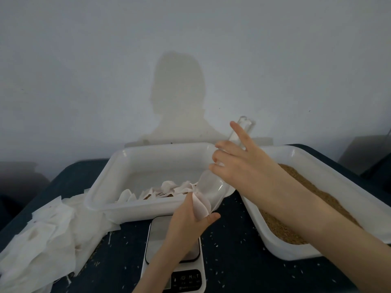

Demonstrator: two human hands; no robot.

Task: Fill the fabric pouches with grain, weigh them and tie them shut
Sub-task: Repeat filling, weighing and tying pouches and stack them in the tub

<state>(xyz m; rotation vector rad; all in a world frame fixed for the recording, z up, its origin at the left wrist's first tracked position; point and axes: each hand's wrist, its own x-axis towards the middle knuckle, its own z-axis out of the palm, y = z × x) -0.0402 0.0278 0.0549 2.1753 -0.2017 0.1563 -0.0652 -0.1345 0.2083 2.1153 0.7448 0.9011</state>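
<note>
Head view | left hand (188,216) pinches pouch (201,205) | right hand (239,166) grips scoop (213,187), tipped into pouch

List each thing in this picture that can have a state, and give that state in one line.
Scoop: tilted, mouth in pouch.
Pouch: held open above scale.
Left hand: grips pouch.
Right hand: holds scoop.
Right tray: holds grain.
Middle tray: holds pouches.
Scale: display unreadable.

Left hand (191,216) curled and gripping, right hand (237,163) gripping, forefinger extended
</note>
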